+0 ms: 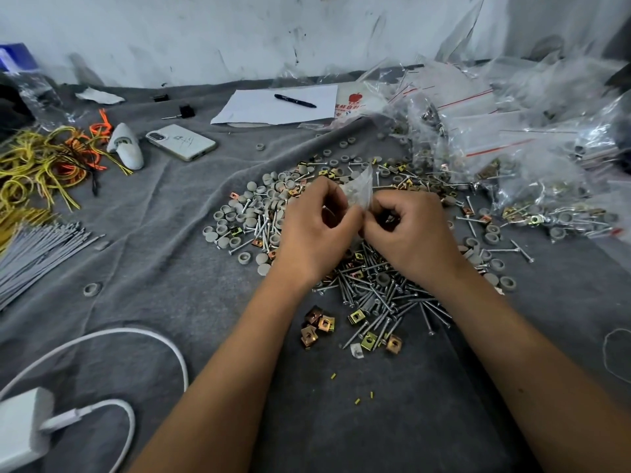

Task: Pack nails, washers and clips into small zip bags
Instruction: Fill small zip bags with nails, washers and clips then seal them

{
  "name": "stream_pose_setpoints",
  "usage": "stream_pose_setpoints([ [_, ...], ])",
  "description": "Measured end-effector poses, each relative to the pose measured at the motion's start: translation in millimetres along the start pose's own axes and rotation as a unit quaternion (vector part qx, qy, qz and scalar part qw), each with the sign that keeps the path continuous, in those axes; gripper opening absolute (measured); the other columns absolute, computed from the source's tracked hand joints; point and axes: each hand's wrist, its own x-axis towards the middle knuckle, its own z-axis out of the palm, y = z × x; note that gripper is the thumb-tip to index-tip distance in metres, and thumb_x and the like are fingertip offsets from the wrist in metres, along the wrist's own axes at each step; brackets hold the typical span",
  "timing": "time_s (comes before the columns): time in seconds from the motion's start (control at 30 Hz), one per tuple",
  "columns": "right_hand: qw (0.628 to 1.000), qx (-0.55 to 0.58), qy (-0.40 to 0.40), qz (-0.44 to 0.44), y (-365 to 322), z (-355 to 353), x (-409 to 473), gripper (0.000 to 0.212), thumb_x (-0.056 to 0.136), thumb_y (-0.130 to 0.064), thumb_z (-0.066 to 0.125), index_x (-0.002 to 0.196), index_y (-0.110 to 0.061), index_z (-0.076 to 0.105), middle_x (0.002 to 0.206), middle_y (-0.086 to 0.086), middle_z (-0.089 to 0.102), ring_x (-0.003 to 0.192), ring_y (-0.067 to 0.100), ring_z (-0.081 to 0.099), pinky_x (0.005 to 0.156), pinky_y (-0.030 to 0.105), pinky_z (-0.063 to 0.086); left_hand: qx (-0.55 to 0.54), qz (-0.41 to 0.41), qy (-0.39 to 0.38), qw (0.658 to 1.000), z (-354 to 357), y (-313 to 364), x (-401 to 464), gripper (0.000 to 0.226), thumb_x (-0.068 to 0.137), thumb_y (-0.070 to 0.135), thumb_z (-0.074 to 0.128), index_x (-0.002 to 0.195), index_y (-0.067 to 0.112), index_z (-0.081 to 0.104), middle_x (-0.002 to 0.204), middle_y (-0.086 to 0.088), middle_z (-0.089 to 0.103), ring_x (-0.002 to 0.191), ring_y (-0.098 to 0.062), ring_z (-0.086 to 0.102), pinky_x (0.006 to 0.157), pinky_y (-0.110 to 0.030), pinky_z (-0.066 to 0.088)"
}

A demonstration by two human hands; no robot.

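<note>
A small clear zip bag (358,189) stands upright between my two hands above the pile. My left hand (312,230) pinches its left edge. My right hand (408,233) pinches the right edge, fingers curled. Under the hands lies a heap of silver nails (379,298). Round grey washers (246,213) spread to the left of the hands. Gold and copper square clips (319,324) lie at the near edge of the heap. What the bag holds is too blurred to tell.
Filled and empty zip bags (512,141) pile up at the right. A phone (181,141), paper with a pen (295,100), yellow and orange ties (44,162), grey cable ties (37,254) and a white charger (24,428) with its cable lie on the grey cloth (153,268).
</note>
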Motion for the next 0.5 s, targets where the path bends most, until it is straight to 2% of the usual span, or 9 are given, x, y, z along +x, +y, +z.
stream_pose_setpoints([
  [0.1, 1.0, -0.002, 0.012, -0.003, 1.6, -0.4, -0.1, 0.029, 0.089, -0.012, 0.068, 0.062, -0.013, 0.057, 0.054, -0.011, 0.05, 0.05, 0.006, 0.044, 0.048, 0.019, 0.033, -0.032, -0.003, -0.012, 0.999, -3.3, 1.6, -0.3, 0.019, 0.091, 0.021, 0.069, 0.092, 0.007, 0.056, 0.077, -0.016, 0.068, 0.066, -0.036, 0.069, 0.057, -0.057, 0.057],
  [0.2, 1.0, -0.008, -0.003, -0.021, -0.9, -1.4, 0.0, 0.024, 0.086, -0.014, 0.067, 0.065, -0.02, 0.056, 0.056, -0.015, 0.05, 0.053, 0.002, 0.047, 0.051, 0.013, 0.031, -0.025, 0.011, -0.026, 0.999, -1.2, 1.5, -0.6, 0.021, 0.093, 0.023, 0.072, 0.092, 0.008, 0.058, 0.08, -0.013, 0.067, 0.069, -0.035, 0.068, 0.059, -0.057, 0.058],
  [0.27, 0.999, -0.018, -0.006, -0.034, -1.6, -1.1, 0.1, 0.023, 0.083, -0.011, 0.07, 0.066, -0.02, 0.056, 0.059, -0.013, 0.053, 0.056, 0.002, 0.051, 0.053, 0.015, 0.035, 0.0, 0.019, -0.02, 1.0, 1.2, 0.0, 0.5, 0.015, 0.095, 0.017, 0.071, 0.09, 0.009, 0.059, 0.078, -0.008, 0.067, 0.068, -0.029, 0.069, 0.059, -0.055, 0.057],
  [0.4, 0.999, 0.01, 0.025, -0.024, -1.2, -2.7, 0.4, 0.014, 0.084, -0.005, 0.073, 0.076, -0.009, 0.062, 0.071, -0.001, 0.064, 0.065, 0.012, 0.062, 0.059, 0.033, 0.052, -0.014, 0.013, -0.011, 1.0, -0.4, -6.2, 3.2, 0.011, 0.095, 0.008, 0.069, 0.087, 0.008, 0.06, 0.071, -0.005, 0.068, 0.061, -0.026, 0.07, 0.055, -0.054, 0.058],
  [0.5, 0.999, 0.026, 0.03, -0.017, -2.9, -3.3, 0.7, 0.013, 0.082, -0.003, 0.073, 0.081, -0.007, 0.061, 0.075, 0.0, 0.065, 0.069, 0.013, 0.063, 0.064, 0.035, 0.054, 0.014, 0.035, -0.005, 0.999, 0.1, -7.5, 4.1, 0.013, 0.09, 0.004, 0.072, 0.085, 0.009, 0.062, 0.073, -0.005, 0.068, 0.065, -0.026, 0.069, 0.059, -0.051, 0.057],
])
